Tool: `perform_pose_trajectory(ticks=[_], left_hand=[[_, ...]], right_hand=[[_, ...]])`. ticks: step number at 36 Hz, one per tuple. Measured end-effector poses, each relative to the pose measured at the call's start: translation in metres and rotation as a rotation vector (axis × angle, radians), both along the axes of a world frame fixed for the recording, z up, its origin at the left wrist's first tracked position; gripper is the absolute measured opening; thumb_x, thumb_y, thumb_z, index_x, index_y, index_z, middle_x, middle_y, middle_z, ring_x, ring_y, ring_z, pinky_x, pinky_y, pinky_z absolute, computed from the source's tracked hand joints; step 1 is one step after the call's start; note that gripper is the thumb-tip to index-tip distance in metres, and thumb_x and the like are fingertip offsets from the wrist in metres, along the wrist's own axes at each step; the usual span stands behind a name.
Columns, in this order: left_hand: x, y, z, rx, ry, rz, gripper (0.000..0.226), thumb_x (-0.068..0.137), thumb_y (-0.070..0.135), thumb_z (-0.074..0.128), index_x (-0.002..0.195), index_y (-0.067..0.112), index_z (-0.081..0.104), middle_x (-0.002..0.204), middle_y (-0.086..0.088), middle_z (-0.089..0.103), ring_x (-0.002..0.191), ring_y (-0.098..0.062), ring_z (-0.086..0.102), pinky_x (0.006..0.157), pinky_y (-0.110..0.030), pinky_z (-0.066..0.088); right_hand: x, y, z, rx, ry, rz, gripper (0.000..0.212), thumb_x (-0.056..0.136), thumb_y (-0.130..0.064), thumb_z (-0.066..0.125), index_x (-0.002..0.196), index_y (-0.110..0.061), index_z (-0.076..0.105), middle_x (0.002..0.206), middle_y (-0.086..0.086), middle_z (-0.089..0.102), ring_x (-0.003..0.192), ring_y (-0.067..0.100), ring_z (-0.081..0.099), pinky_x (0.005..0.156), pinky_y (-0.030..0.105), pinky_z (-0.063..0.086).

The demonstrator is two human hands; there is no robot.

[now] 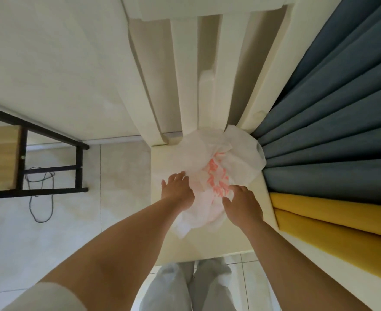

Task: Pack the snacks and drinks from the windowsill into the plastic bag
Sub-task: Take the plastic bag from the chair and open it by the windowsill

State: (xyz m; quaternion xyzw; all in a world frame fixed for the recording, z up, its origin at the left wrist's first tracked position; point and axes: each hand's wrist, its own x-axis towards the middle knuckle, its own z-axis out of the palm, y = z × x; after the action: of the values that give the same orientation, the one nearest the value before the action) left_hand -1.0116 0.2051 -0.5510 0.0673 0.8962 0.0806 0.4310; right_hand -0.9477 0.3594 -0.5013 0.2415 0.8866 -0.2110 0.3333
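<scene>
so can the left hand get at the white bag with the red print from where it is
Probably yes. The left hand already lies at the near-left edge of the plastic bag on the white seat, fingers spread, nothing between them. The right hand is at the opposite side, not blocking.

Thin crinkled translucent plastic bag point(209, 162); matt cloth curtain point(333, 122); glossy tiled floor point(122, 167).

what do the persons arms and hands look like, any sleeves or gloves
Both forearms are bare, and so are the left hand and right hand: no gloves, and no rings, watch or bracelets that the head view shows. A pale, off-white short sleeve covers the left upper arm at the bottom edge. No sleeve shows on the right arm. The fingers look unadorned.
</scene>
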Motion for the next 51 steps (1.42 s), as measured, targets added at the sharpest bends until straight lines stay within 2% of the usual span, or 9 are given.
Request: perform_pose_trajectory(ticks=[7,19,27,32,37,41,45,48,51], left_hand=[[-0.015,0.001,0.024,0.212,0.107,0.365,0.039,0.094,0.016,0.042,0.131,0.017,0.054,0.142,0.005,0.042,0.126,-0.017,0.046,0.102,-0.028,0.037],[-0.010,-0.005,0.137,0.458,0.328,0.519,0.019,0.091,0.009,0.052,0.086,0.024,0.062,0.110,0.006,0.057,0.104,-0.010,0.056,0.080,-0.014,0.035],[0.028,-0.018,0.199,0.588,0.420,0.588,0.024,0.092,0.000,0.045,0.088,0.020,0.059,0.106,0.005,0.054,0.094,-0.016,0.059,0.076,-0.018,0.041],[0.055,-0.020,0.231,0.608,0.416,0.583,0.026,0.094,0.003,0.042,0.094,0.020,0.060,0.107,0.003,0.056,0.086,-0.010,0.054,0.056,-0.002,0.041],[0.071,-0.031,0.250,0.533,0.527,0.590,0.033,0.092,0.002,0.041,0.079,0.025,0.061,0.102,0.004,0.057,0.092,-0.015,0.055,0.061,-0.008,0.036],[0.085,-0.031,0.268,0.498,0.734,0.475,0.037,0.090,-0.005,0.041,0.106,0.015,0.068,0.117,0.004,0.053,0.101,-0.016,0.054,0.080,-0.018,0.041],[0.103,-0.020,0.280,0.317,0.794,0.250,0.064,0.088,0.013,0.052,0.147,0.012,0.027,0.154,0.002,0.020,0.140,-0.022,0.021,0.113,-0.029,0.023],[0.124,-0.017,0.282,0.306,0.778,0.192,0.075,0.087,0.029,0.056,0.150,0.018,0.017,0.158,0.001,-0.001,0.145,-0.023,0.002,0.119,-0.033,0.008],[0.153,-0.019,0.282,0.452,0.798,0.226,0.071,0.081,0.024,0.062,0.144,0.024,0.031,0.156,-0.001,0.006,0.142,-0.022,0.010,0.117,-0.033,0.016]], right_hand=[[-0.006,0.005,0.007,-0.021,-0.069,0.019,0.045,0.097,-0.033,0.040,0.140,-0.018,0.039,0.139,0.004,0.044,0.126,0.024,0.042,0.098,0.036,0.040],[-0.027,0.001,0.082,-0.044,0.097,0.071,0.039,0.097,-0.025,0.039,0.135,-0.021,0.044,0.132,0.007,0.046,0.119,0.026,0.045,0.097,0.037,0.043],[-0.008,0.002,0.151,0.148,0.428,0.241,0.076,0.092,-0.038,0.055,0.150,-0.034,0.005,0.157,0.002,0.008,0.142,0.025,0.015,0.113,0.038,0.023],[-0.001,0.007,0.181,0.106,0.522,0.386,0.037,0.095,-0.028,0.049,0.132,-0.030,0.052,0.151,-0.005,0.030,0.140,0.019,0.018,0.112,0.034,0.019],[0.010,0.012,0.211,-0.048,0.487,0.320,0.021,0.096,-0.019,0.046,0.102,-0.011,0.064,0.110,0.006,0.061,0.111,0.028,0.051,0.090,0.035,0.041],[0.025,0.002,0.239,-0.292,0.384,0.146,0.033,0.099,-0.025,0.041,0.121,-0.006,0.057,0.123,0.010,0.058,0.110,0.030,0.055,0.088,0.032,0.043],[0.039,-0.006,0.263,-0.472,0.394,-0.011,0.034,0.100,-0.028,0.042,0.117,-0.005,0.059,0.115,0.013,0.063,0.098,0.029,0.060,0.081,0.030,0.046],[0.052,-0.009,0.272,-0.523,0.392,-0.096,0.036,0.099,-0.030,0.043,0.116,-0.004,0.061,0.116,0.017,0.064,0.092,0.026,0.060,0.082,0.032,0.048],[0.067,-0.014,0.279,-0.544,0.364,-0.227,0.037,0.098,-0.032,0.043,0.114,-0.004,0.062,0.115,0.020,0.064,0.103,0.034,0.062,0.096,0.042,0.049]])
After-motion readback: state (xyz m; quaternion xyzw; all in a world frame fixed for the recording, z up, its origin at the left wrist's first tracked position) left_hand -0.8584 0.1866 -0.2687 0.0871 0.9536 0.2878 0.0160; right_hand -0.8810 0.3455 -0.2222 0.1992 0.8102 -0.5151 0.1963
